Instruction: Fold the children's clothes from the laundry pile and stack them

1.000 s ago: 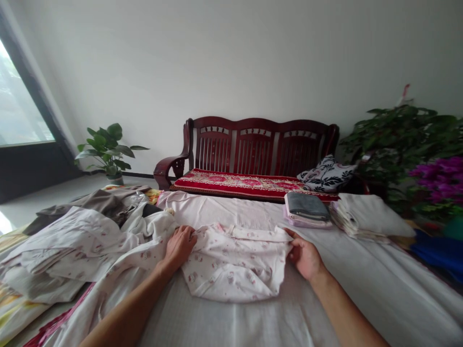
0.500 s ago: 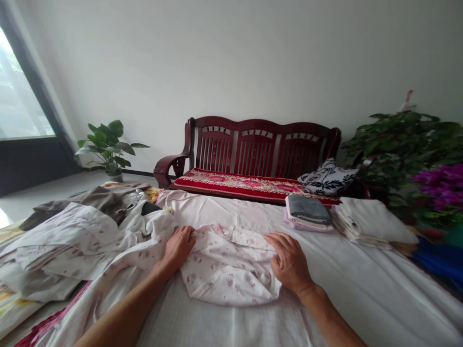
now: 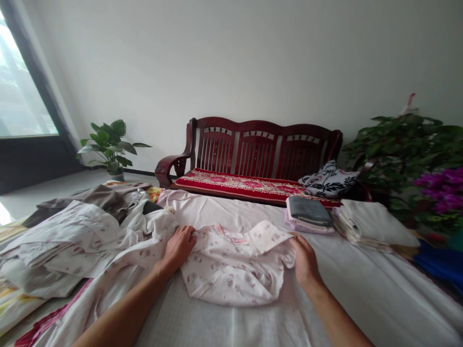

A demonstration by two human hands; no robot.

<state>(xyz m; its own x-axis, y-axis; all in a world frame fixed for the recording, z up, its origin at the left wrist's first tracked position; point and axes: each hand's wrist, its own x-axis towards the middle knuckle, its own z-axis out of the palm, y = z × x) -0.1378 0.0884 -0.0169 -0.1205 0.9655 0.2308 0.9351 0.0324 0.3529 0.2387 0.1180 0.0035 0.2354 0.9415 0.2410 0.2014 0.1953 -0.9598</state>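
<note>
A small white garment with a pink print (image 3: 231,270) lies spread on the white sheet (image 3: 365,289) in front of me. My left hand (image 3: 178,247) rests flat on the garment's left edge, fingers curled over the cloth. My right hand (image 3: 305,262) is at the garment's right edge and pinches the cloth there; a flap of the garment (image 3: 269,233) stands lifted and turned over just left of it.
A heap of unfolded clothes (image 3: 83,236) lies at the left. Two folded stacks (image 3: 309,214) (image 3: 372,221) sit at the back right. Beyond stand a dark wooden bench with a red cushion (image 3: 253,164), potted plants (image 3: 108,144) (image 3: 408,154) and a window at far left.
My right hand went in over the garment's middle, then came back to its right edge, and a flap of cloth is now lifted there. My left hand has stayed put.
</note>
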